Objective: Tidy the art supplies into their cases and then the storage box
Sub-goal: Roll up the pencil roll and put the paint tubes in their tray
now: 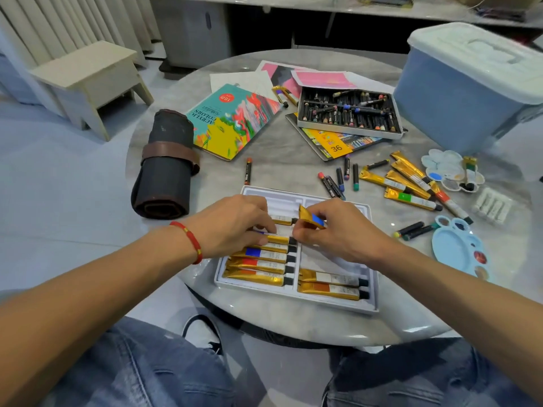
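A white paint tray [371, 304] lies at the table's near edge with several gold paint tubes in its slots. My left hand [235, 224] rests over the left column and pinches a gold tube [277, 239] lying there. My right hand [338, 227] holds a gold tube with a blue band [313, 218] tilted above the tray's middle. More gold tubes [405, 183] lie loose on the table to the right. Loose oil pastels [340, 177] lie behind the tray. The blue storage box [458, 92] with its pale lid on stands at the far right.
An open pastel case [349, 113] sits on its lid marked 36. The acrylic box lid [232, 118], a rolled dark brush case [164, 165], papers, two palettes [458, 248] and a white packet [493, 207] lie around. A stool [91, 80] stands at the left.
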Demonstrator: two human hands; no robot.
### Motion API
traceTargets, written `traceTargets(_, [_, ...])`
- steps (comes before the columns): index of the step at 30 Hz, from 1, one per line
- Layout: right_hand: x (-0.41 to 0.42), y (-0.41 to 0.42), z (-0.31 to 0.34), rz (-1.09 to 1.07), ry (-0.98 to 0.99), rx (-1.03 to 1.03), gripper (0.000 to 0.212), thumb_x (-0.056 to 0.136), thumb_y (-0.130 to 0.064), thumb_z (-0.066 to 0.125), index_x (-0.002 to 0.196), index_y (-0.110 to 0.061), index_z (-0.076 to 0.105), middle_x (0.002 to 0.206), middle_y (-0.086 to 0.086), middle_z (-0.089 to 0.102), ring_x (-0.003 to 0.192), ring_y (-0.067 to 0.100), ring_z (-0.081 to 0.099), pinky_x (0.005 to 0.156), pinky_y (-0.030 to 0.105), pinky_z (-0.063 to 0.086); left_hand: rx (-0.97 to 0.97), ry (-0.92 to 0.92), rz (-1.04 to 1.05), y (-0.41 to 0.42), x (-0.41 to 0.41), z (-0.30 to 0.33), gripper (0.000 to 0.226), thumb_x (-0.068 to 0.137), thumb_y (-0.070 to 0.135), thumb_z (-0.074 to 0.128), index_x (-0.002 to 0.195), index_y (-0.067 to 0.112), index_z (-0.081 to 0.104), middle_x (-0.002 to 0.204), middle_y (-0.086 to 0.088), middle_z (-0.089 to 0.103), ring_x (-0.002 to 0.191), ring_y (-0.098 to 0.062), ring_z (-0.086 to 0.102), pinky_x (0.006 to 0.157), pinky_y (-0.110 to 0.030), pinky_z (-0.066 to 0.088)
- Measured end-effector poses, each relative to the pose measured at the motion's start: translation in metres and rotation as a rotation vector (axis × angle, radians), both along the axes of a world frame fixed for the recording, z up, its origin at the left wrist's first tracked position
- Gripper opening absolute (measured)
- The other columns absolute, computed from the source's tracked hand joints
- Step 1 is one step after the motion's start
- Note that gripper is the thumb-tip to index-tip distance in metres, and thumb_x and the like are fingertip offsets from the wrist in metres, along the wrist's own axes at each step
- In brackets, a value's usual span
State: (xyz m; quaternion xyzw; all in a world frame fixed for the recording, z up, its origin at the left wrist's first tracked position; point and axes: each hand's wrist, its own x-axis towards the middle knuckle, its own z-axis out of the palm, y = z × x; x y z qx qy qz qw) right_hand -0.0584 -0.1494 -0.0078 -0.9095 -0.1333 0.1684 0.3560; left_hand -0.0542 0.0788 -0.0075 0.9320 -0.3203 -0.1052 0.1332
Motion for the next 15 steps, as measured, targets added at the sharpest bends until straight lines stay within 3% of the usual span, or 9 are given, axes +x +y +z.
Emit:
traceTargets(6, [0.004, 0.005, -0.003, 0.001, -0.037, -0.062, 0.011, 0.086, -0.025, 0.073, 0.077, -0.018, 0.074, 0.076, 0.002, 0.071, 0.075, 0.020, 0.066, 0.069, 0.036, 0.054, -0.055, -0.048, 0.012, 0.000, -0.002, 0.000, 0.025, 0.094, 0.033, 0.065, 0.116, 0.027, 0.074, 0.103, 0.007, 0.068, 0.091, -0.011, 0.059, 0.081, -0.027, 0.050])
traceTargets(10, [0.007, 0.006, -0.003, -0.025, 0.022, -0.080, 0.018, 0.080, -0.029, 0.083, 0.079, -0.018, 0.068, 0.071, -0.011, 0.068, 0.063, 0.002, 0.063, 0.056, 0.020, 0.047, -0.077, -0.044, 0.007, -0.001, -0.002, -0.001, 0.020, 0.093, 0.024, 0.068, 0.110, 0.023, 0.078, 0.103, 0.005, 0.070, 0.093, -0.011, 0.061, 0.083, -0.021, 0.048])
traceTargets(15, [0.010, 0.009, 0.003, 0.012, 0.035, -0.166, 0.019, 0.081, -0.033, 0.080, 0.082, -0.021, 0.066, 0.076, -0.004, 0.066, 0.067, 0.010, 0.059, 0.056, 0.026, 0.043, -0.082, -0.037, 0.093, -0.005, -0.001, 0.001, 0.021, 0.091, 0.025, 0.070, 0.111, 0.023, 0.077, 0.101, 0.005, 0.072, 0.084, -0.008, 0.059, 0.078, -0.021, 0.049])
